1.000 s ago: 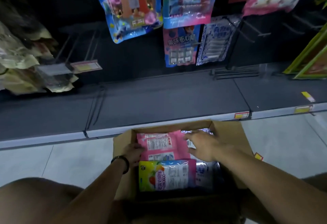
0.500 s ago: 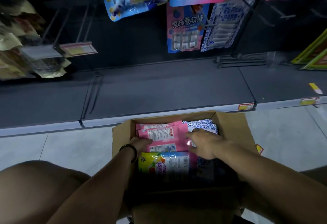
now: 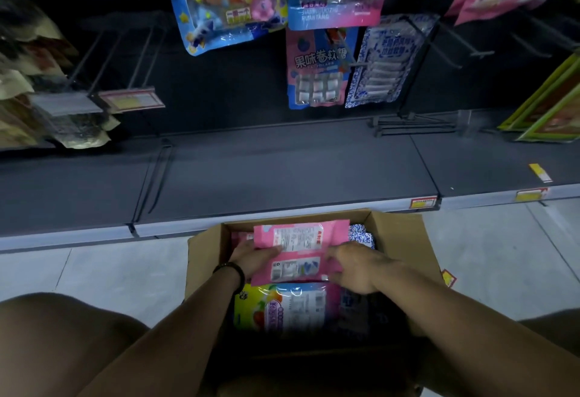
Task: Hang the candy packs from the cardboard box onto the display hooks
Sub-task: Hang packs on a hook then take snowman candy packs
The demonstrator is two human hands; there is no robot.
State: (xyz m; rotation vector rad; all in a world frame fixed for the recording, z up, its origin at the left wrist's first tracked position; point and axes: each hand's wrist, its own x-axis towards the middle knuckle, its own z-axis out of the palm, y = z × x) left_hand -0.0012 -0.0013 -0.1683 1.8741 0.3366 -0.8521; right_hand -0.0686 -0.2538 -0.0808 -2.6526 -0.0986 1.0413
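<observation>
Pink candy pack held back side up, over open cardboard box, above other packs. Left edge gripped by left hand, thumb on top. Right edge touched by right hand; fingers blurred, grip cannot be told. Multicolour pack lying in box nearer person, blue-white pack at far right corner. Box set on floor just beside dark base shelf. Bare display hooks seen upper left, hung packs upper centre.
</observation>
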